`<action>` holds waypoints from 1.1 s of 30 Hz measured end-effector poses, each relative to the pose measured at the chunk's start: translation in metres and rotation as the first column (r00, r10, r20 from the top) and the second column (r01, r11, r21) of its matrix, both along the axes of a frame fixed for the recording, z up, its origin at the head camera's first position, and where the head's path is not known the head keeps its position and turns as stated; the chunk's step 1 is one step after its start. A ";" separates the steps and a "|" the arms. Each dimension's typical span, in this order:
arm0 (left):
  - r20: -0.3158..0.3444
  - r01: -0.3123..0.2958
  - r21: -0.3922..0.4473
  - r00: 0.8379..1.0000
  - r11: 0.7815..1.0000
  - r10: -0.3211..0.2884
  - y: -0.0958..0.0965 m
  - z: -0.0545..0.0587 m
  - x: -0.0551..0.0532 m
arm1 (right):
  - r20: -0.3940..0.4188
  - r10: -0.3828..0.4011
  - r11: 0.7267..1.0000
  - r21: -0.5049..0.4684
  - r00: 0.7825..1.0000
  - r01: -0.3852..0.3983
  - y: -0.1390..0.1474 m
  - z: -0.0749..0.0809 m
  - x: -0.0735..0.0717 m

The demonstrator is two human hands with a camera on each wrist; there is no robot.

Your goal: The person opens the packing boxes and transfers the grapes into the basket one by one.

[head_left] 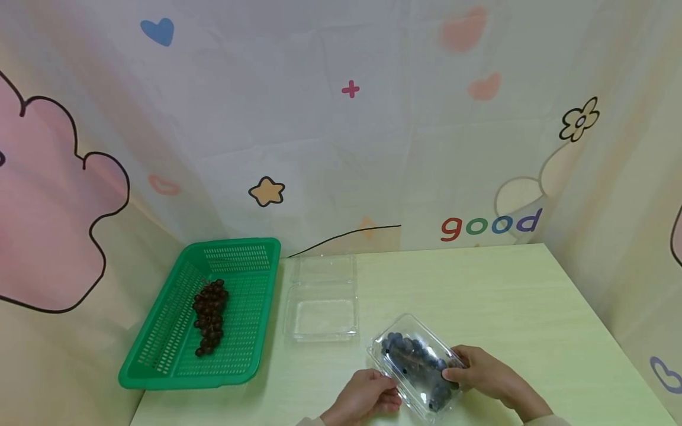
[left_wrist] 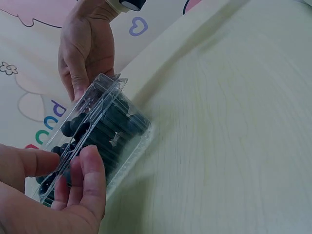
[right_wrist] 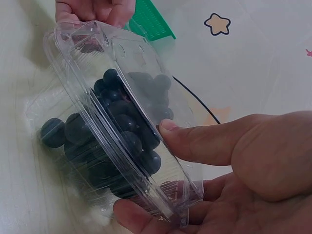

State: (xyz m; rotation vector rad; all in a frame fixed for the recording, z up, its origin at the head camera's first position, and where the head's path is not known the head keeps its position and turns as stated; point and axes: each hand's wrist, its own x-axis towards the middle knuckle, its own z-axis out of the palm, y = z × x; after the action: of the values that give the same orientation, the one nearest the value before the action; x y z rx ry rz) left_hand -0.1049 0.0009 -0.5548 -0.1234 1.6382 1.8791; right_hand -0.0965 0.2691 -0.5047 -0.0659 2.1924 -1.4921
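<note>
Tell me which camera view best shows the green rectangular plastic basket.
The head view: it shows the whole green rectangular plastic basket from above, with a bunch of dark red grapes inside. The right wrist view catches only a piece of it at the top, beyond the held clear plastic box; the left wrist view, none.

The clear box apparently hides part of the right hand.

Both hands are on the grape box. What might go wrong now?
The left hand has its fingers at the rim of the clear box; a tug there might spring the lid and spill the dark grapes. The thumb of the right hand touches the lid, so squeezing may bend it. The open container stands nearby and could get nudged.
</note>
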 end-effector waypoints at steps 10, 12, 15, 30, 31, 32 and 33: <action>-0.065 -0.098 -0.017 0.993 0.995 0.096 -0.001 0.000 -0.004 | 0.013 0.006 1.000 -0.007 1.000 -0.006 0.001 0.000 -0.002; -0.082 -0.111 -0.014 0.991 0.994 0.110 -0.002 0.002 -0.005 | 0.015 0.006 1.000 -0.009 1.000 -0.006 0.001 0.000 -0.003; -0.105 -0.133 -0.021 0.986 0.991 0.130 -0.003 0.004 -0.006 | 0.017 0.010 1.000 -0.009 1.000 -0.010 0.001 0.000 -0.004; -0.195 -0.155 -0.144 0.973 0.977 0.125 -0.019 0.011 -0.025 | 0.017 0.045 0.999 -0.022 0.999 -0.045 0.006 0.000 -0.007; -0.197 -0.151 -0.147 0.973 0.978 0.121 -0.020 0.012 -0.025 | 0.016 0.047 0.999 -0.017 0.999 -0.046 0.006 0.000 -0.007; -0.199 -0.147 -0.148 0.973 0.978 0.116 -0.021 0.013 -0.026 | 0.015 0.048 0.999 -0.015 0.999 -0.048 0.006 0.000 -0.007; -0.200 -0.143 -0.149 0.973 0.978 0.112 -0.021 0.014 -0.026 | 0.016 0.049 0.999 -0.012 0.999 -0.049 0.006 0.001 -0.007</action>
State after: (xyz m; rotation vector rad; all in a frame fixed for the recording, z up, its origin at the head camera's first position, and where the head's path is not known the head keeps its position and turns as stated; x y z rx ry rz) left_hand -0.1306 -0.0205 -0.5409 -0.1222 1.9567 1.8988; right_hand -0.1040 0.2754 -0.5042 -0.1106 2.1536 -1.4738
